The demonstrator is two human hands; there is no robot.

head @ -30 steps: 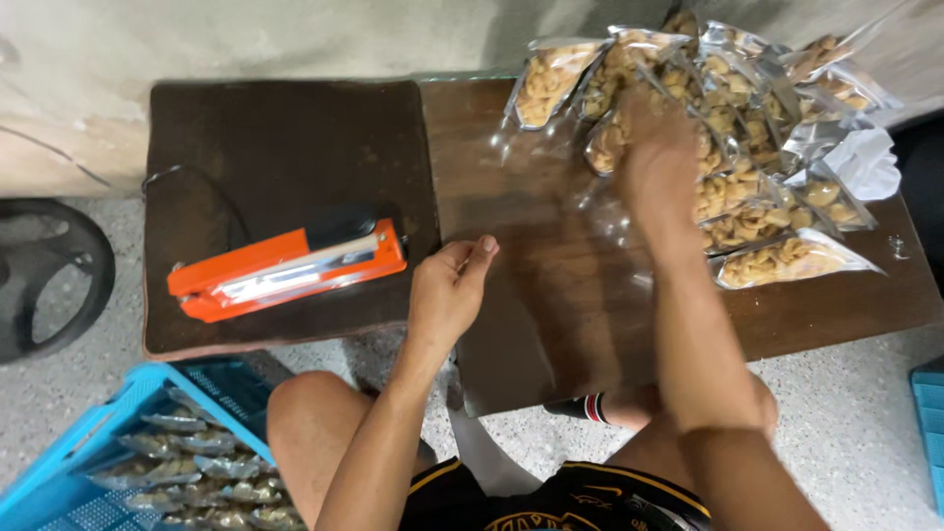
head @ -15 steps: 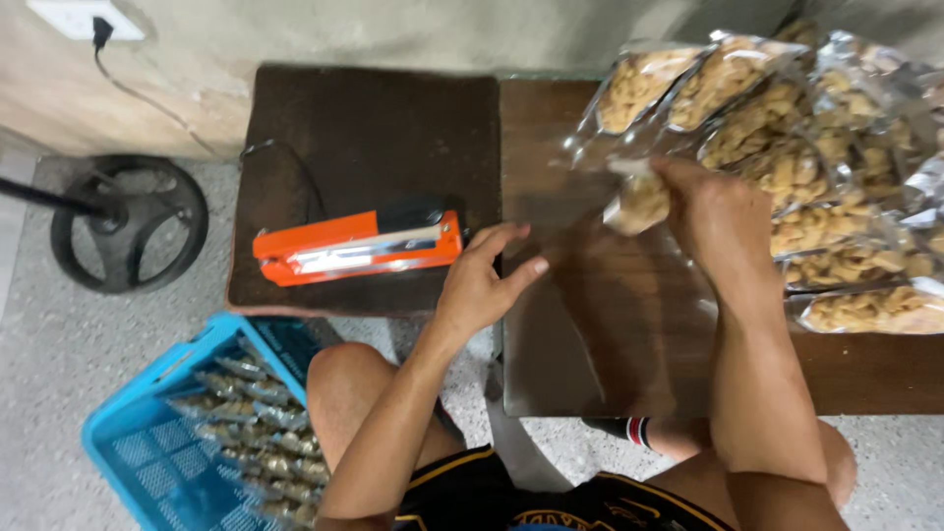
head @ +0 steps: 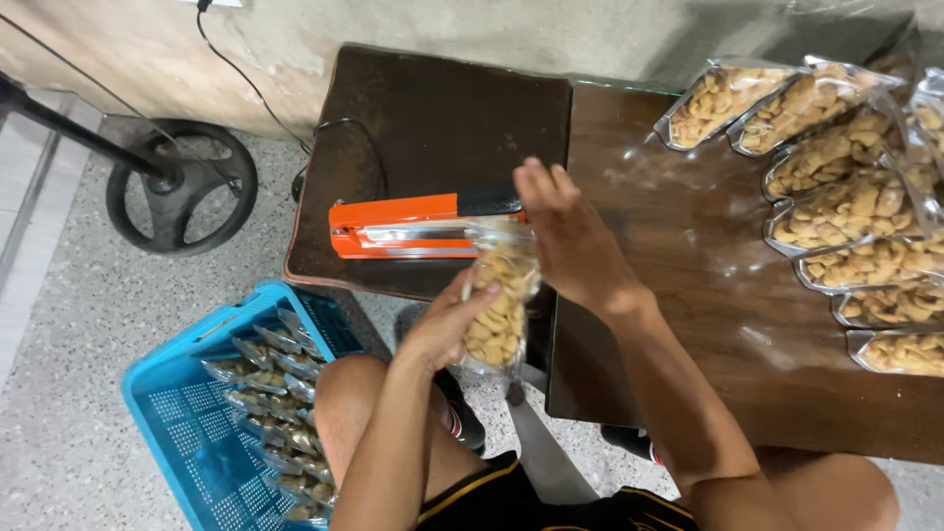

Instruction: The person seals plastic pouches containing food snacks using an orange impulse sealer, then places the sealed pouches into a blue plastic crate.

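Observation:
My left hand [head: 450, 323] and my right hand [head: 562, 236] both hold one clear bag of pale snack pieces [head: 499, 305] between them. The left hand grips its lower side, the right hand its upper edge. The bag's open top lies at the jaw of an orange heat sealer [head: 413, 225] on a dark brown table [head: 442, 108]. The bag hangs over the table's front edge, above my knee.
Several filled snack bags [head: 836, 202] lie in a pile on the wooden table [head: 688, 324] at right. A blue crate [head: 197, 423] with sealed bags stands on the floor at left. A fan base [head: 182, 197] and a cable [head: 251, 88] are by the wall.
My right hand took a bag from the pile and carried it left to the sealer. My left hand rose from the table and gripped the bag. The view shifted left.

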